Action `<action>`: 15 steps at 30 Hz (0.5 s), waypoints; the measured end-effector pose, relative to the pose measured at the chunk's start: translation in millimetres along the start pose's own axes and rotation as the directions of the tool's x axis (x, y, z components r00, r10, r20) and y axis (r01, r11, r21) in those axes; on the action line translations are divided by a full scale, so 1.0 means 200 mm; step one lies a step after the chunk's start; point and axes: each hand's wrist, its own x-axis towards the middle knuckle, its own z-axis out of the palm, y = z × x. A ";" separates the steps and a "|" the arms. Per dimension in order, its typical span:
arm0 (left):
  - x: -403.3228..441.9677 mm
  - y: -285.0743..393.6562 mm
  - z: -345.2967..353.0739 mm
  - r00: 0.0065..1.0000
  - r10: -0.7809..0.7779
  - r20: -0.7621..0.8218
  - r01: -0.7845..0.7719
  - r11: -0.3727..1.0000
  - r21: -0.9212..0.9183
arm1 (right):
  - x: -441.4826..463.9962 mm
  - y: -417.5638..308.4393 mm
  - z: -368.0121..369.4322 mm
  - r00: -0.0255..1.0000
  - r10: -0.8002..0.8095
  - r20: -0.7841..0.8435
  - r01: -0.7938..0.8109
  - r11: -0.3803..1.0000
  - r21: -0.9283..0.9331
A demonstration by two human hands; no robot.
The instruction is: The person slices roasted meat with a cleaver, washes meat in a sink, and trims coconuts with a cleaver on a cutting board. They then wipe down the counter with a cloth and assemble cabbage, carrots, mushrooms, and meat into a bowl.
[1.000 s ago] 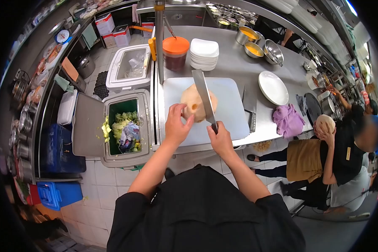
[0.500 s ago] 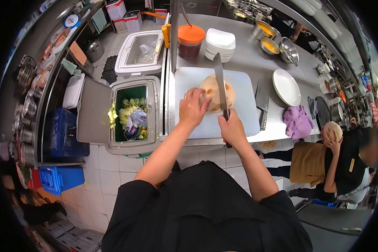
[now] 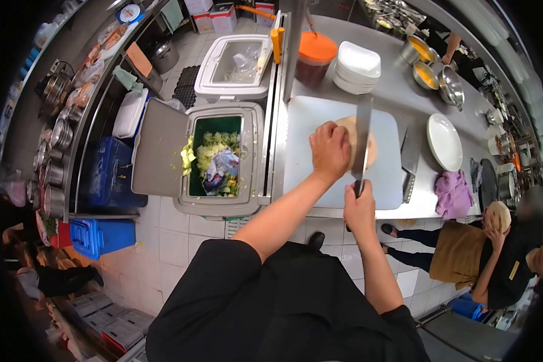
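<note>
A round, pale food with brown spots, looking like flatbread (image 3: 371,148), lies on a white cutting board (image 3: 300,175). My left hand (image 3: 330,151) presses its curled fingers on the left part of the flatbread and covers much of it. My right hand (image 3: 359,208) grips the handle of a long kitchen knife (image 3: 363,123). The blade points away from me across the flatbread, just right of my left fingers. Whether its edge has cut in, I cannot tell. Beside the board's right edge rests a second, broad-bladed knife (image 3: 409,151) with a dark handle.
Behind the board stand an orange-lidded tub (image 3: 317,51) and stacked white dishes (image 3: 357,66). Right of it are an oval plate (image 3: 444,142) and a purple cloth (image 3: 454,194). An open bin (image 3: 251,160) with vegetable scraps stands left. A co-worker (image 3: 473,247) at right holds a round pale item.
My left hand has moved from the flatbread's near left side onto its top, fingers now curled. The knife has stayed in my right hand, its blade turned slightly. The whole view has shifted.
</note>
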 end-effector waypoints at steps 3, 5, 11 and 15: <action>0.00 0.00 -0.03 0.995 -0.044 0.090 0.040 0.998 0.043 | 0.01 -0.02 0.00 0.998 0.056 0.008 -0.055 0.998 -0.016; -0.02 -0.02 -0.03 0.996 -0.046 0.080 0.042 0.997 0.058 | -0.03 -0.21 -0.08 0.988 0.124 0.090 -0.132 0.987 0.089; -0.02 -0.03 -0.02 0.998 -0.041 0.038 0.041 0.999 0.008 | 0.01 -0.48 -0.26 0.952 0.208 0.225 -0.219 0.975 0.027; -0.06 -0.02 0.04 0.997 -0.058 0.045 0.058 0.998 -0.010 | 0.11 -0.64 -0.46 0.876 0.315 0.366 -0.326 0.945 -0.035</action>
